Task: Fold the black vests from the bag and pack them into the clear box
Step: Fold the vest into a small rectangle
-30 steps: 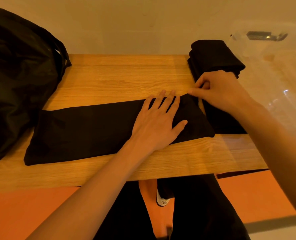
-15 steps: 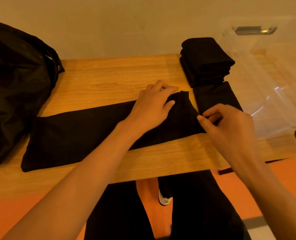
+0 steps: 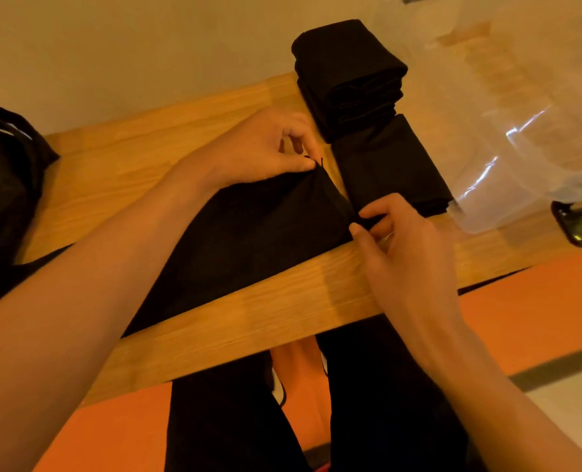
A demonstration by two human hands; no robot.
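Observation:
A black vest (image 3: 248,229), folded into a long strip, lies across the wooden table (image 3: 276,311). My left hand (image 3: 265,148) pinches the far corner of its right end. My right hand (image 3: 395,240) pinches the near corner of the same end, which is lifted slightly off the table. A stack of folded black vests (image 3: 347,76) sits at the back, with another folded vest (image 3: 388,165) lying in front of it. The clear box (image 3: 521,97) stands at the right. The black bag (image 3: 3,178) is at the left edge.
A wall runs right behind the table. A dark shiny object (image 3: 579,223) sits at the table's right edge beside the box. My legs in black trousers (image 3: 367,403) and an orange floor (image 3: 521,318) show below the table's front edge.
My left hand went from pressing flat on the vest to pinching its far right corner. My right hand came to the near corner and gripped it. The camera tilted and moved closer.

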